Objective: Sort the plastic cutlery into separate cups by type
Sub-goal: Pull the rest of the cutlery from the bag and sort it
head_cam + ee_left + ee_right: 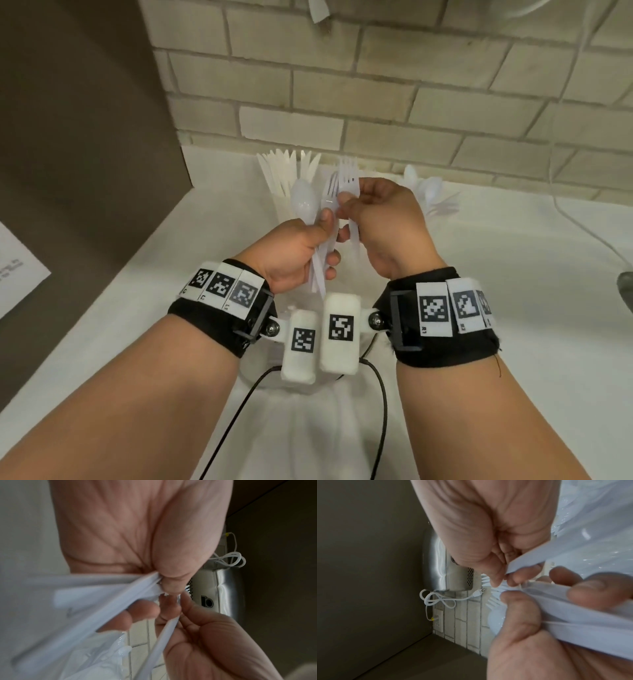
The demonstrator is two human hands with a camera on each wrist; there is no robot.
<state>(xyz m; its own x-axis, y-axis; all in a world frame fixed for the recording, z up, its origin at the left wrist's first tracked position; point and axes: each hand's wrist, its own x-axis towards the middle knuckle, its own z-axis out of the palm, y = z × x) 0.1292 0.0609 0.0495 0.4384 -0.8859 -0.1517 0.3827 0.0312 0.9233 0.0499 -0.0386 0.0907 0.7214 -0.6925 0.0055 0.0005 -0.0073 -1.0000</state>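
Above the middle of the head view, your left hand (301, 250) grips a mixed bundle: a spoon (303, 202), a fork (329, 192) and further handles. Your right hand (383, 222) pinches a second fork (349, 178) that it seems to be drawing out of the bundle. Behind them on the white surface (513, 274), knives (287, 171) stand fanned together, and spoons (428, 192) sit at centre right; their cups are hidden. Sorting looks well under way, with this handful left to divide.
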